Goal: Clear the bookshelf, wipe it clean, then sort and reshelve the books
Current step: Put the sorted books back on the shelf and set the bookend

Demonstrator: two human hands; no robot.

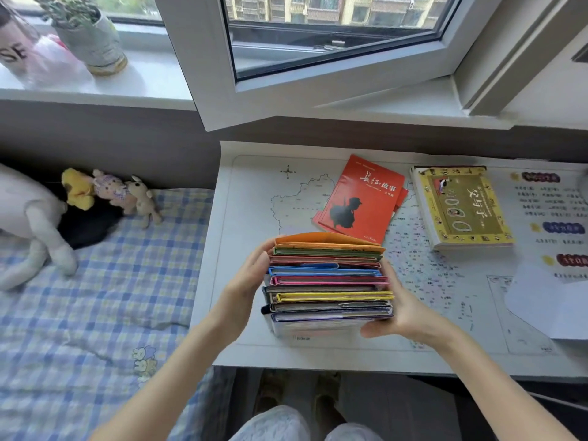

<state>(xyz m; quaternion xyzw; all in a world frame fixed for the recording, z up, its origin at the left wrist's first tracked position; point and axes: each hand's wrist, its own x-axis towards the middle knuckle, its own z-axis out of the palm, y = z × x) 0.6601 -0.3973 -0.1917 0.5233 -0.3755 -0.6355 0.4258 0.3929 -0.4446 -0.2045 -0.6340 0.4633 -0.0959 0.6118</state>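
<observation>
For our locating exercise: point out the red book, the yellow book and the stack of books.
red book (362,202): head view, middle of its cover.
yellow book (461,208): head view, middle of its cover.
stack of books (327,281): head view, upper edges, mid-stack.

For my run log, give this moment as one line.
left hand presses book stack | right hand grips it | desk: red book, yellow book
</observation>
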